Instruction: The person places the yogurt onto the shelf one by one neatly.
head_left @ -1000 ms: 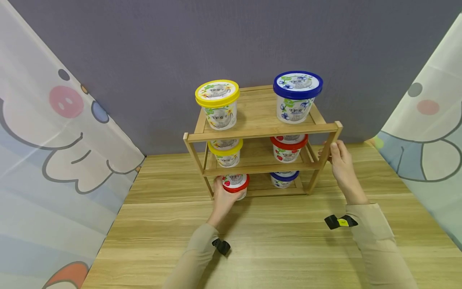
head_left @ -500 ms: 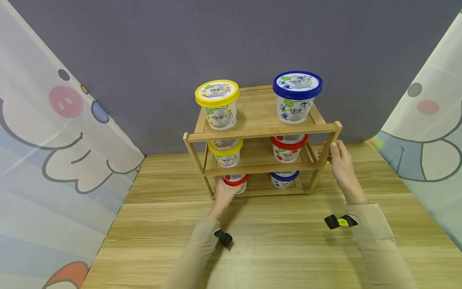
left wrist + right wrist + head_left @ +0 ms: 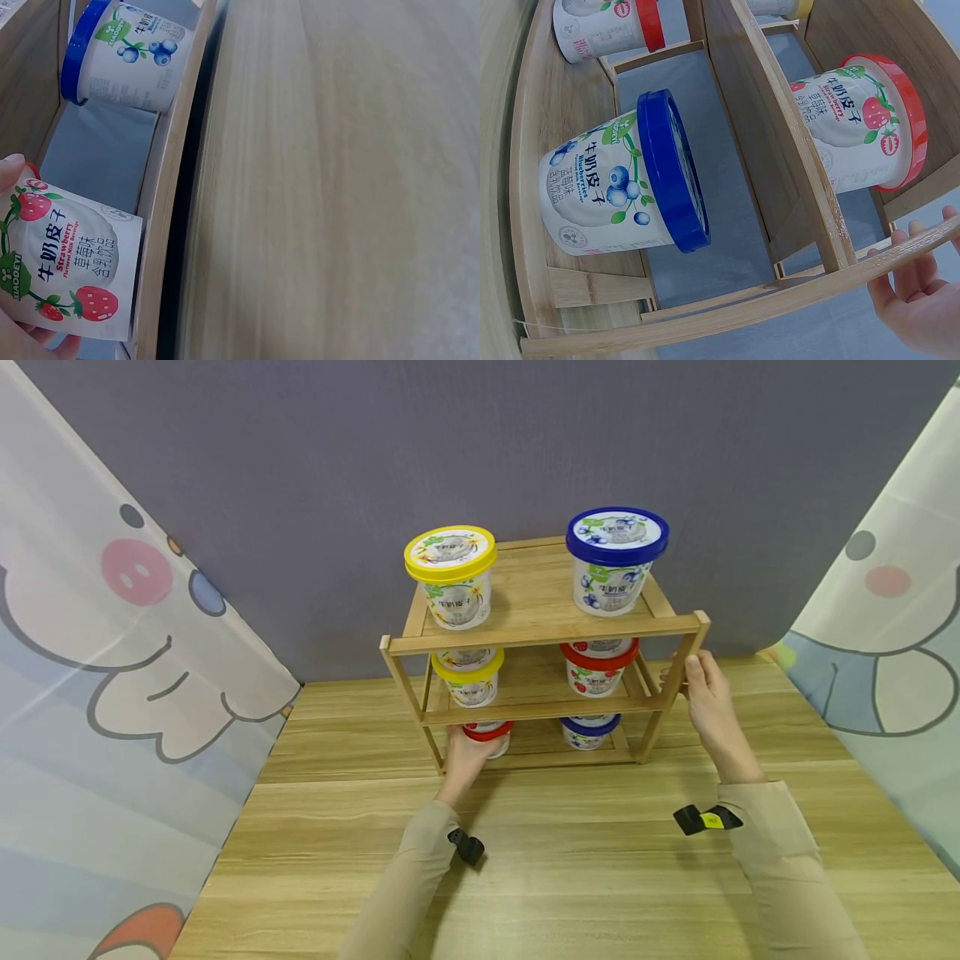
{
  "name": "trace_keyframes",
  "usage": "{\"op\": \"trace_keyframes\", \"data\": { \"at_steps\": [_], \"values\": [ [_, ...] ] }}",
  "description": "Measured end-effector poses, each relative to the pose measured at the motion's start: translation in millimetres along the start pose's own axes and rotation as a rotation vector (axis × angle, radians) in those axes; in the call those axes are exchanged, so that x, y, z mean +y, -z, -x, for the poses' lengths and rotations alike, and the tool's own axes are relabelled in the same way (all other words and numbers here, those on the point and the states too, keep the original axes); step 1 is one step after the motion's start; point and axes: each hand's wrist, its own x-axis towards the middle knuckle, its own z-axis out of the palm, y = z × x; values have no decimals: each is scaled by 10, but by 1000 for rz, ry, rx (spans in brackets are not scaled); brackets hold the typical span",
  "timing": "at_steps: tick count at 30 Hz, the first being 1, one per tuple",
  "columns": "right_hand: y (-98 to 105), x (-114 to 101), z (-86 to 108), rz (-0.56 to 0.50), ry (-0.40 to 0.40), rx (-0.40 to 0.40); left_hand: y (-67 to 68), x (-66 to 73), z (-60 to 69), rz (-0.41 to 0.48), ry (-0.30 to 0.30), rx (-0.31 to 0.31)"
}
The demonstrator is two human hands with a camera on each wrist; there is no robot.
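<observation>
My left hand (image 3: 463, 760) grips a red-lidded strawberry milk drink tub (image 3: 71, 255) at the left of the bottom shelf. In the left wrist view the thumb is near its lid and the fingertips are at its side; most of the hand is cut off there. The shelf above hides part of the lid in the head view. My right hand (image 3: 708, 697) holds the right front post of the bamboo rack (image 3: 540, 631), its fingers bent around the wood. A blue-lidded blueberry tub (image 3: 604, 187) stands on the bottom shelf at the right.
On the top shelf stand a yellow-lidded tub (image 3: 452, 577) and a blue-lidded tub (image 3: 617, 560). The middle shelf bears another yellow-lidded tub (image 3: 472, 681) and a red-lidded tub (image 3: 596, 668). The rack stands on a wood-grain table (image 3: 570, 860) before a grey backdrop (image 3: 337, 485).
My left hand has moved the strawberry tub inward, away from the front edge and further under the middle shelf. The right hand stays on the post.
</observation>
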Motion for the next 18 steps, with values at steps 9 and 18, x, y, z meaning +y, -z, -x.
{"op": "trace_keyframes", "data": {
  "at_steps": [9,18],
  "values": [
    [-4,8,0,0,1,-2,2,-65,-31,15,-19,-19],
    [2,-3,0,45,-18,4,-6,-127,-53,-6,-30,-11]
  ]
}}
